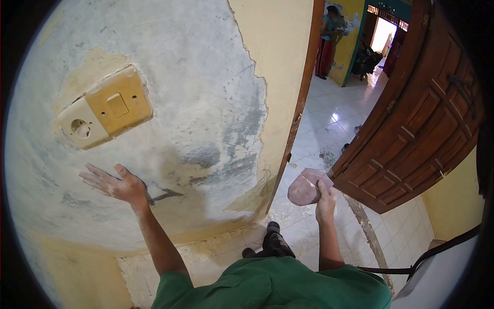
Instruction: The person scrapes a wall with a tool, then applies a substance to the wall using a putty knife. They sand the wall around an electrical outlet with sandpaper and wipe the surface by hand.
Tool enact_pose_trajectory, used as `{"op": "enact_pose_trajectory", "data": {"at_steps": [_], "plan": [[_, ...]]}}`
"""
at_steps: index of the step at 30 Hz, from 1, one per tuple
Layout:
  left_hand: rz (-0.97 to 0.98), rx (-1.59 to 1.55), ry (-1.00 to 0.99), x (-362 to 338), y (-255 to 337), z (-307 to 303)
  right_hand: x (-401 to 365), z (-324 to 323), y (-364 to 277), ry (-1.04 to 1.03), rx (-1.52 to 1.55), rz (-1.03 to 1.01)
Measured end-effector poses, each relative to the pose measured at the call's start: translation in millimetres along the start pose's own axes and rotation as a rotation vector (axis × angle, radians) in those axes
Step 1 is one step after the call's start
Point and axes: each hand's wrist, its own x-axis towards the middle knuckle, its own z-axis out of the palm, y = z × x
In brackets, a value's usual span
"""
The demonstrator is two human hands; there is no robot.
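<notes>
My left hand (116,184) is raised against the patchy grey-white wall (190,92), its fingers spread and dusted with white, holding nothing. Just above it are a cream socket (82,127) and a yellowed light switch (117,104) set side by side in the wall. On the right, my right hand (325,202) grips a folded, dusty pinkish sheet (304,188), with the thumb on top and the other fingers mostly hidden. The sheet is held out in front of the doorway, away from the wall.
A carved brown wooden door (411,134) stands open at the right. Its frame (297,118) edges the wall. Beyond, a person (325,41) stands by a yellow wall, and a dark motorcycle (366,60) is farther back. A dark strap (386,270) runs at lower right.
</notes>
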Motion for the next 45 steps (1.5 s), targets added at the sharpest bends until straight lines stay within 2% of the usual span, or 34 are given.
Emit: {"op": "enact_pose_trajectory", "data": {"at_steps": [10,14,16,20,22,27,34,41,45], "plan": [[-0.054,0.015,-0.008,-27.1,-36.2,-2.9,-1.5,4.0,9.4,-0.031,-0.058,0.032],[-0.056,0.009,-0.033,-8.9,-33.8,-10.3,-1.8,1.8,4.6,-0.063,-0.065,0.027],[0.042,-0.109,0.102,15.4,-36.4,-14.1,-2.2,6.6,-1.0,-0.057,-0.052,0.034],[0.112,-0.08,0.21,45.3,-24.1,-10.7,-1.5,15.5,1.1,-0.064,-0.033,0.039],[-0.079,-0.019,0.083,42.7,-19.4,-3.3,-3.8,17.3,3.7,-0.076,-0.078,0.037],[-0.083,0.004,0.079,36.1,-30.0,-2.8,-2.6,31.2,-1.1,-0.094,-0.175,0.006],[-0.101,0.008,0.078,34.0,-30.2,-2.9,9.9,36.5,3.0,-0.128,-0.16,-0.023],[-0.101,0.022,0.096,15.9,-55.1,-0.7,2.1,33.7,9.2,-0.157,-0.173,-0.013],[-0.202,0.016,0.098,0.4,-70.1,-1.5,2.4,27.9,8.0,-0.154,-0.178,-0.003]]}}
